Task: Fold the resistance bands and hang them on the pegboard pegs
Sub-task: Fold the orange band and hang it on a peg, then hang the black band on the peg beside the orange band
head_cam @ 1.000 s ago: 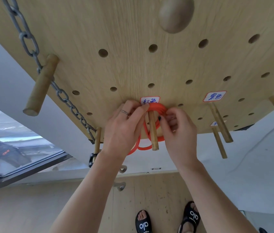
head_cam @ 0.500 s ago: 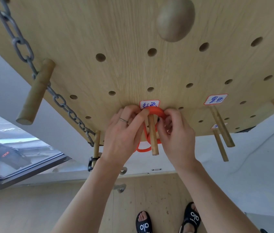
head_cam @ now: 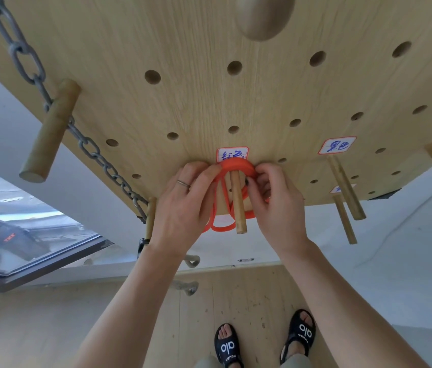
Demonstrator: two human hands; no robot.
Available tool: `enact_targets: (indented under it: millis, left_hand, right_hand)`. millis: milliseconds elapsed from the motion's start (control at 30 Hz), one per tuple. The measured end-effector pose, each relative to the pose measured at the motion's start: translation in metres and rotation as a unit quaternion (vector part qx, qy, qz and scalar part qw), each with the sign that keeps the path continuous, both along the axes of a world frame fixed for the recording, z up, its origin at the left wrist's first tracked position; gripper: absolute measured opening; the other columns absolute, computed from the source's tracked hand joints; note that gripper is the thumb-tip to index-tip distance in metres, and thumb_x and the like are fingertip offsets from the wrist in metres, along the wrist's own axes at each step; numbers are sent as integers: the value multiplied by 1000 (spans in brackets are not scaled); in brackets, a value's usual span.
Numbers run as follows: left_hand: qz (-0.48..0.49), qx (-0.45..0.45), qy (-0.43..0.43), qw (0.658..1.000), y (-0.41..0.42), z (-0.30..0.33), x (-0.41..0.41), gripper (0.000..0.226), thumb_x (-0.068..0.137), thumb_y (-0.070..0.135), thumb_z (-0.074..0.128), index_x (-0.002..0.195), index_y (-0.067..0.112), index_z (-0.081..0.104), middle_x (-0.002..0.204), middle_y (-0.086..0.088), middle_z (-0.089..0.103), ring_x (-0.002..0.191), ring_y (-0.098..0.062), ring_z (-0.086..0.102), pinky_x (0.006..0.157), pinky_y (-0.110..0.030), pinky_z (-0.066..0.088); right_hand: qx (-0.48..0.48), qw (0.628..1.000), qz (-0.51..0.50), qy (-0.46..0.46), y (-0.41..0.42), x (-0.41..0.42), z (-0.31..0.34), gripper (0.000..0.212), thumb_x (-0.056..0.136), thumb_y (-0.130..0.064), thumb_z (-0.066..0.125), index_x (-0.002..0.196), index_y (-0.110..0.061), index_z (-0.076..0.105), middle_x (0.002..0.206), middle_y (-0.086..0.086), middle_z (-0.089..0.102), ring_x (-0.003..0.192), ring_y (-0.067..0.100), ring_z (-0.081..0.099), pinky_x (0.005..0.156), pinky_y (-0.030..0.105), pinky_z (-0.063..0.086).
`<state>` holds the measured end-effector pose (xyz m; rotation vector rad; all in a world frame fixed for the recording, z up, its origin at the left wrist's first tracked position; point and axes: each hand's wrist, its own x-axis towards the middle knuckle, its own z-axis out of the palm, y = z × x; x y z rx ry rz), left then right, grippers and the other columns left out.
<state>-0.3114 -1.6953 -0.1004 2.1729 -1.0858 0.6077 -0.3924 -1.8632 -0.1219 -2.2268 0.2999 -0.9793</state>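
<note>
The left hand is shown with fingers curled onto the left side of the orange resistance band, which is gripped just below the pegboard. The band is seen folded into several loops and draped over the central wooden peg, directly under a handwritten label; its lower loops hang beside the peg's free end. The peg's long axis is directed out of the board toward the viewer, so any seating of the band is judged to run along that axis, back toward the board. The right hand is shown pinching the band's right side, equally near. To the far left, a thick peg is crossed by a grey chain; to the right, bare pegs are seen under a second label. No obstruction is seen between the hands.
</note>
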Motion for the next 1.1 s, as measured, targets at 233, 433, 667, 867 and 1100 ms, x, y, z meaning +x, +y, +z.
enact_targets:
  millis: [233,433,667,867,1100]
  left_hand:
    - [7,2,32,999,5,1,-4,39,97,5,58,133,18,53,121,-5,58,94,-28,65,66,-44,57]
    - [33,10,47,998,7,9,-17,45,92,8,52,134,25,49,121,2,50,90,-27,62,59,-44,57]
    - [83,24,52,995,18,1,-53,38,88,0,56,123,14,52,117,-5,56,73,-33,63,62,-47,55]
    - [146,83,97,981,33,-16,-109,36,85,-3,63,116,13,51,110,-8,59,78,-32,61,66,-46,54]
    - [235,135,162,949,86,-53,-194,33,82,1,59,114,10,53,105,-9,59,80,-31,62,71,-37,50]
  right_hand:
    - [52,998,-7,43,-2,-14,-8,23,91,-12,69,111,-8,59,79,-1,58,66,18,57,59,39,52]
    - [80,994,-32,73,2,-30,-9,25,90,-6,68,112,-12,57,76,-3,59,65,14,58,59,23,46]
    - [54,988,14,145,35,-66,-23,20,86,-6,67,98,-15,53,66,-15,41,57,2,46,56,19,32]
    - [43,952,154,261,57,-104,-39,17,93,-16,65,102,-20,51,70,-17,42,61,-3,45,62,17,34]
    - [0,887,311,342,88,-125,-38,11,98,-18,59,108,-19,54,88,-9,57,81,13,56,70,30,46]
